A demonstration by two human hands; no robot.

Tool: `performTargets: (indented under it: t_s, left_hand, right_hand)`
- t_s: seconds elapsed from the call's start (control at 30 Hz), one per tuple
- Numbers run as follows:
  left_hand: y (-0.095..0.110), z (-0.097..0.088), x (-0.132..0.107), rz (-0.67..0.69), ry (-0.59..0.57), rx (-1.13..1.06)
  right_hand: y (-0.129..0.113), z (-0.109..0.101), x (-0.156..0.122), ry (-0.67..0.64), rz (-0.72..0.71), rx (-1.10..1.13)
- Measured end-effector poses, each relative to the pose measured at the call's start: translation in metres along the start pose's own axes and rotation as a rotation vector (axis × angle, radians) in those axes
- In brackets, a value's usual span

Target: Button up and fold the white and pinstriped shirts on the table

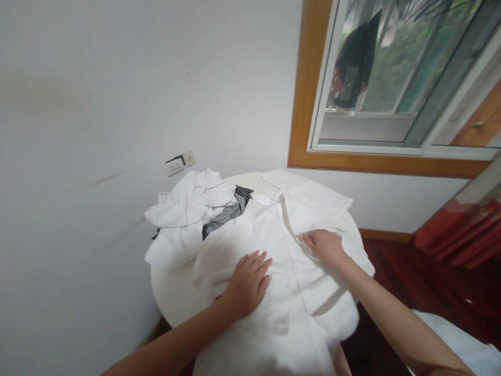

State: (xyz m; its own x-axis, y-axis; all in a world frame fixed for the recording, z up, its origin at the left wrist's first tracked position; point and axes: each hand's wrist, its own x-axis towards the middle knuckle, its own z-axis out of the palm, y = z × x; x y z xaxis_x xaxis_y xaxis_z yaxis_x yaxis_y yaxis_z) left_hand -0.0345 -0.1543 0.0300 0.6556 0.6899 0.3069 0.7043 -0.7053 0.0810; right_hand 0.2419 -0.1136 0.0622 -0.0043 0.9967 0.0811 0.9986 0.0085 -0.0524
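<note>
A white shirt (270, 235) lies spread over a round white table (172, 292), its collar toward the wall and its lower part hanging over the near edge. My left hand (250, 279) rests flat on the left front of the shirt, fingers stretched out. On the right side, my right hand (323, 245) has its fingers curled and pinched on the shirt near the front opening. A fold of the fabric shows beside those fingertips. The shirt's front edge runs down between my hands.
Left on the table sits a heap of white clothes (188, 203) with a black-and-white striped garment (225, 216). A wall socket (175, 166) is behind it. A wood-framed window (299, 104) is at upper right, a red curtain (457, 230) below. White cloth (454, 339) lies at lower right.
</note>
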Motion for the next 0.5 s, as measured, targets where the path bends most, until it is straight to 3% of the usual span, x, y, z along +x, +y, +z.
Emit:
performTargets:
  t_s: [0.17,0.33,0.43,0.5]
  left_hand:
    - [0.027,-0.006,-0.039,-0.073,-0.037,0.002]
    - [0.042,-0.001,-0.072,-0.166,-0.153,-0.061]
    - [0.034,-0.015,-0.057,-0.144,-0.272,-0.112]
    - [0.021,-0.030,-0.022,-0.143,-0.314,-0.101]
  right_hand:
    - [-0.009,-0.037,0.021,0.120,-0.094,-0.105]
    - [-0.047,-0.049,0.062,0.061,-0.232,0.013]
    - [-0.080,-0.039,0.086,0.028,-0.271,0.041]
    - [-0.099,-0.029,0.101,-0.016,-0.271,0.087]
